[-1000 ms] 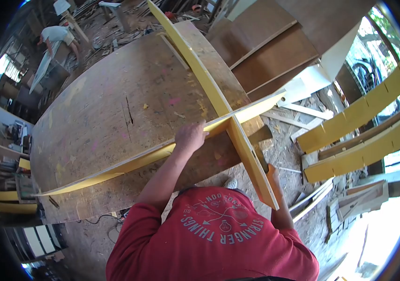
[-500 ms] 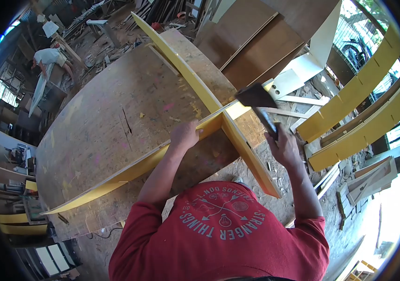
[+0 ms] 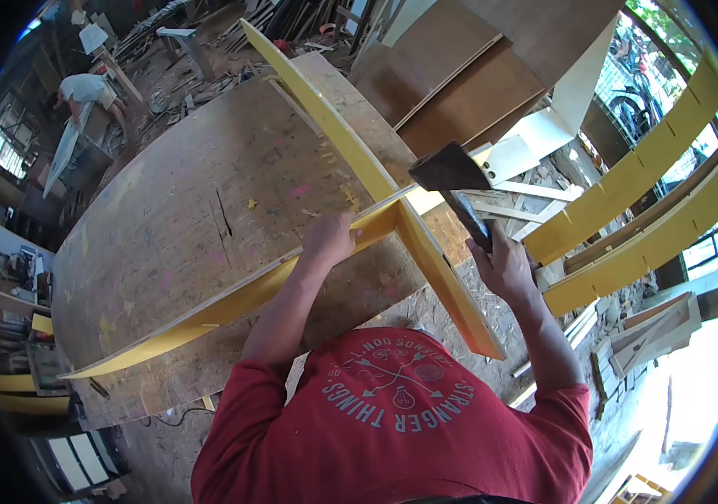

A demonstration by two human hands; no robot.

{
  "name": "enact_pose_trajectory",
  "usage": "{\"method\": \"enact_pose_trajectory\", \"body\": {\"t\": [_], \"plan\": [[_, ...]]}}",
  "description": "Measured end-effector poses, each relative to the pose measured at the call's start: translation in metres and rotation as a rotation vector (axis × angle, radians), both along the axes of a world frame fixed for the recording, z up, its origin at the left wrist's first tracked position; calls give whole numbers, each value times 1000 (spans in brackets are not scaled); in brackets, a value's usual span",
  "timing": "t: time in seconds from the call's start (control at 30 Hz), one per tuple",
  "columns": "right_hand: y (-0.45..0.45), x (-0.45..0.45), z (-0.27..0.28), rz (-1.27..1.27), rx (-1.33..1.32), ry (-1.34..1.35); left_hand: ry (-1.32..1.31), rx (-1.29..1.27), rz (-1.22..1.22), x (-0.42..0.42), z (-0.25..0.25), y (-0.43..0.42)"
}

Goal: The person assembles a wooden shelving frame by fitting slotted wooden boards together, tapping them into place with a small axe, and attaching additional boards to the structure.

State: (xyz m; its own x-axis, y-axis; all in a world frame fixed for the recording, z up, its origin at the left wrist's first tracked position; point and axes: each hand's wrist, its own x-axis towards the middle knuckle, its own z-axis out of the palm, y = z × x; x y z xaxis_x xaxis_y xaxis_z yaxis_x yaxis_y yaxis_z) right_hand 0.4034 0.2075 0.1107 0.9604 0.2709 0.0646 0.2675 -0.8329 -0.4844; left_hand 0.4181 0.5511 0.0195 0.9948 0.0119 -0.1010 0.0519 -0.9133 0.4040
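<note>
Two long yellow boards stand on edge and cross each other on a wooden worktable. My left hand (image 3: 328, 241) is wrapped over the top edge of the yellow board (image 3: 246, 312) that runs to the lower left, just left of the crossing. The other yellow board (image 3: 325, 118) runs from the far edge of the table toward me. In my right hand (image 3: 503, 267) is a hatchet (image 3: 453, 170), gripped by its handle. Its broad dark head is raised near the crossing and hides part of the board end behind it.
The stained worktable (image 3: 166, 218) fills the middle. Brown panels (image 3: 468, 84) lean beyond it. Notched yellow boards (image 3: 628, 185) stand at the right, with wood scraps on the floor. At the far left a person (image 3: 86, 91) bends over a long board.
The hatchet head has shifted slightly left and is sharper, with my right hand following a little. My left hand keeps its place on the board. The view has turned slightly.
</note>
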Motion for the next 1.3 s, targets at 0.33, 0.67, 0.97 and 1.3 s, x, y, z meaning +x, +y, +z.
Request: {"method": "enact_pose_trajectory", "body": {"t": [0.33,0.67,0.97,1.3], "plan": [[7,8,31,88,-193,108,-40,20,-32,0,-12,3],[6,15,18,138,-265,213,-257,64,-52,-10,3,5],[10,0,13,78,-205,135,-79,9,-18,-7,16,8],[16,-14,19,16,-149,93,-71,43,-44,-9,23,8]]}}
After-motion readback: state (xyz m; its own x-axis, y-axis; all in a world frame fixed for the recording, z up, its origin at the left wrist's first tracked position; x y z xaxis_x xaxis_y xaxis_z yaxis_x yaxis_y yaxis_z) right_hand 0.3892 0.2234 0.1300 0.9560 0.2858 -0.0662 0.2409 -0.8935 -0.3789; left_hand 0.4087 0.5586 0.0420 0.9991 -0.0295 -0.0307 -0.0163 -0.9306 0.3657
